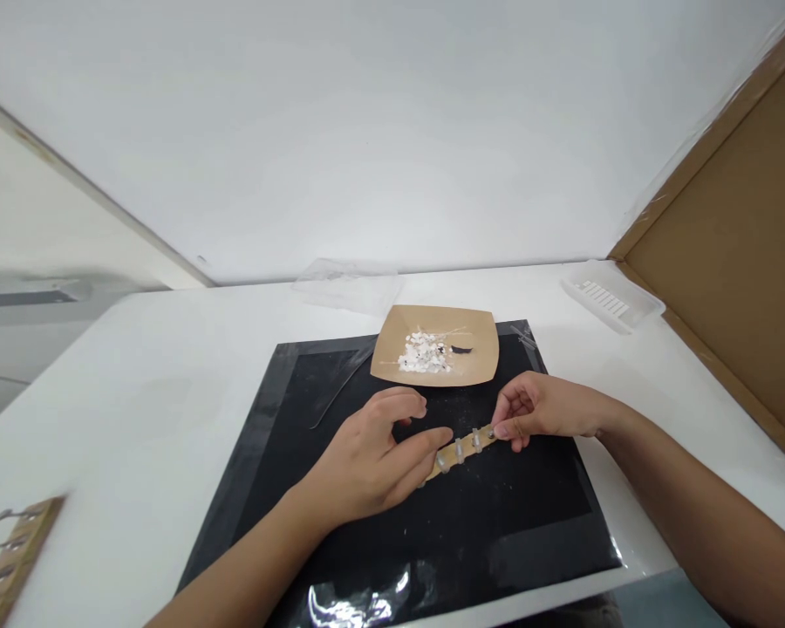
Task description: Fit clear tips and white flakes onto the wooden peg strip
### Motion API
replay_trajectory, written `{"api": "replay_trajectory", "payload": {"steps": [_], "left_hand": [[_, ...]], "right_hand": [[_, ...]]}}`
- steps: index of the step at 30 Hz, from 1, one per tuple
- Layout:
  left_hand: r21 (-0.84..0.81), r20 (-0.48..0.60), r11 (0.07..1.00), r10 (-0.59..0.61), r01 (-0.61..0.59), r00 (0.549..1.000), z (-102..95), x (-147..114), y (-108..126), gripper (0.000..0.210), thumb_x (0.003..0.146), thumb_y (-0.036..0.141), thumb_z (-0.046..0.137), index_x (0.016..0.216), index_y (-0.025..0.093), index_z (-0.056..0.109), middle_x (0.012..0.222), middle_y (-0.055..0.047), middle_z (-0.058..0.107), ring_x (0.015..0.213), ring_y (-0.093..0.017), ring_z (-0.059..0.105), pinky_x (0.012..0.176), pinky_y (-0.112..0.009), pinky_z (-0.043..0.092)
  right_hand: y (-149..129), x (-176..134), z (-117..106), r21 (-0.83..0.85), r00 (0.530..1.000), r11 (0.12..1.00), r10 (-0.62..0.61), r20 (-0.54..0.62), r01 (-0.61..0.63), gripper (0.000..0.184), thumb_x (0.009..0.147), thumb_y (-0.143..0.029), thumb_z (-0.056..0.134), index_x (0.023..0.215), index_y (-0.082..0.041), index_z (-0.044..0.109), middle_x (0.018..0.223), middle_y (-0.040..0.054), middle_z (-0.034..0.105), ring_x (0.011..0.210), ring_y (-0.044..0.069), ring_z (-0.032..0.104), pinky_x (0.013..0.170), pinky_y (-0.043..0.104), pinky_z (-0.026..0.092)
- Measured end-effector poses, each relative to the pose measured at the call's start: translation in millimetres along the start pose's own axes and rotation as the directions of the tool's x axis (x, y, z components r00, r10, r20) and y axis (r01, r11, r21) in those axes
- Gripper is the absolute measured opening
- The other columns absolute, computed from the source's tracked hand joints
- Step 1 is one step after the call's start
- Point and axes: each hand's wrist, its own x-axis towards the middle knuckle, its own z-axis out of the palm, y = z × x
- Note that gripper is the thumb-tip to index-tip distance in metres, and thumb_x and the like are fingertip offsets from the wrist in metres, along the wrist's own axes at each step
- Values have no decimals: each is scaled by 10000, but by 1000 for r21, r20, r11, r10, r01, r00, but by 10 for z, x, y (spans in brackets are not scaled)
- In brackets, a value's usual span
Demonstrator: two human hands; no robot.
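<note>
A narrow tan strip with several small translucent pieces across it lies slanted on a black mat. My right hand pinches at the strip's right end, where a tiny dark bit shows beside the fingertips. Over the strip's left end rests my left hand, its thumb along the strip's upper edge and its index finger bent, with a gap between them. That hand hides the left end of the strip. Just beyond both hands, a tan tray holds a heap of small white pieces and a dark sliver.
A thin dark rod lies left of the tray. Behind it is a crumpled clear plastic bag. A translucent container with white strips stands at the back right, near a cardboard panel. A wooden rack with metal prongs sits front left.
</note>
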Motion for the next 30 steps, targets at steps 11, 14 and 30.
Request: {"api": "replay_trajectory", "payload": {"steps": [11, 14, 30], "left_hand": [[-26, 26, 1000, 3, -2, 1000, 25, -27, -16, 227, 934, 89, 665, 1122, 181, 753, 1147, -98, 473, 1085, -240, 588, 907, -406, 627], [-33, 28, 999, -2, 3, 1000, 31, -28, -17, 225, 931, 94, 669, 1114, 187, 759, 1151, -100, 480, 1082, -242, 587, 894, -399, 628], [-55, 41, 998, -36, 39, 998, 35, -13, -13, 226, 923, 99, 664, 1093, 213, 760, 1128, -95, 486, 1068, -237, 585, 847, -362, 616]], "right_hand": [[-13, 2, 62, -22, 998, 1000, 2, -70, -4, 392, 716, -489, 951, 845, -165, 772, 767, 27, 761, 679, 149, 712, 662, 263, 569], [-15, -4, 67, -35, 997, 999, 0, -71, -3, 367, 736, -481, 937, 850, -173, 774, 787, 28, 768, 691, 154, 718, 681, 270, 574], [-26, -18, 85, -143, 995, 990, -20, -93, 6, 316, 779, -457, 902, 852, -187, 755, 752, 22, 756, 711, 158, 695, 665, 253, 512]]}}
